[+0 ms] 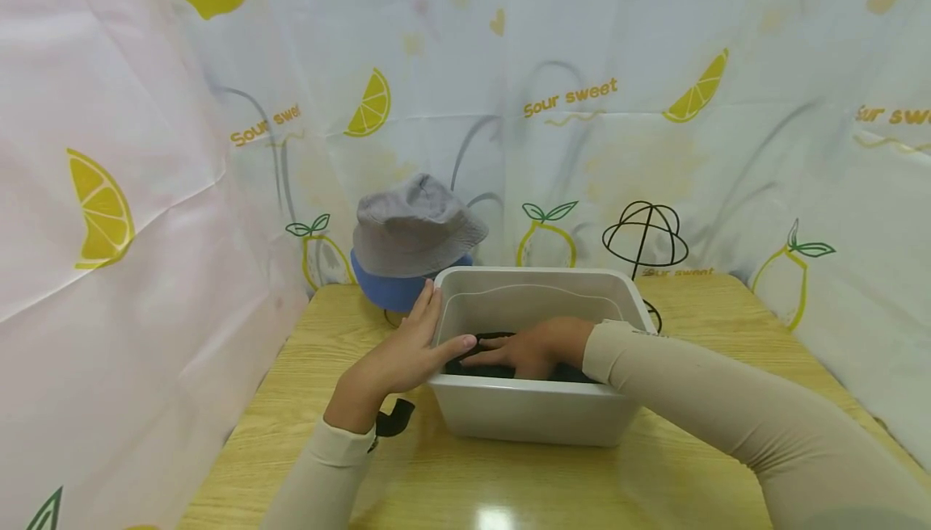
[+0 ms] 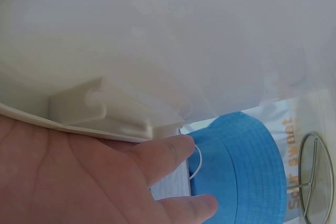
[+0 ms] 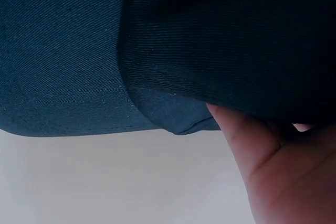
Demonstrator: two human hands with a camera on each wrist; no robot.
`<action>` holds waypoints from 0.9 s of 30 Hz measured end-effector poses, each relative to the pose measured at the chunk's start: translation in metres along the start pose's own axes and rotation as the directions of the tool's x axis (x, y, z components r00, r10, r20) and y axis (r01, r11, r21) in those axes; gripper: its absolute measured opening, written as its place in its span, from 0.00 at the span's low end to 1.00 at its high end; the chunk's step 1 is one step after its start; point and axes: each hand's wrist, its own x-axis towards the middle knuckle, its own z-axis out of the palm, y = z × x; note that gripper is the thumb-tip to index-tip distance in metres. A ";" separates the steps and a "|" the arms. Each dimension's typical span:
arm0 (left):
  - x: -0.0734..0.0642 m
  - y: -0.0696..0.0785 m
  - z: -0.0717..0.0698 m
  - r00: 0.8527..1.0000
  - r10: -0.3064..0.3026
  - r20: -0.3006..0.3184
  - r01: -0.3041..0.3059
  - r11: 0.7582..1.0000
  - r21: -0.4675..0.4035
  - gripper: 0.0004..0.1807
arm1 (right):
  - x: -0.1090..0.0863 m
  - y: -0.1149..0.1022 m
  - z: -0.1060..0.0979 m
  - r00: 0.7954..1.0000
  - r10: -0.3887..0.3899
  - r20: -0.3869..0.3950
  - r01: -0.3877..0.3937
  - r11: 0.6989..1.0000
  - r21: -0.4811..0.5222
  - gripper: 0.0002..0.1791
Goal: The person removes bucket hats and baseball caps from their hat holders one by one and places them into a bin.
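A pale grey plastic bin stands in the middle of the table. My left hand rests on its left rim, fingers straight along the outside and thumb over the edge. Inside the bin, my right hand holds a dark navy cap. In the right wrist view the thumb presses at the fabric's edge beside the curved brim; the other fingers are mostly hidden there. The left wrist view has the bin's underside of the rim and a blue bucket hat beyond the fingers.
Behind the bin's left corner, a grey bucket hat sits stacked over the blue one on a stand. A bare black wire hat stand rises behind the bin's right side. Lemon-printed curtains enclose the wooden table.
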 end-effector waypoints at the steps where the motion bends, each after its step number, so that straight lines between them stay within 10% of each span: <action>1: 0.000 0.000 0.000 1.000 0.001 -0.001 -0.001 1.000 0.000 0.57 | 0.000 0.000 0.000 1.000 -0.001 0.002 0.001 1.000 0.004 0.43; 27: 0.000 0.003 0.001 1.000 -0.017 -0.002 0.017 1.000 0.013 0.59 | -0.007 -0.002 -0.010 0.999 0.039 0.010 -0.039 0.998 0.051 0.45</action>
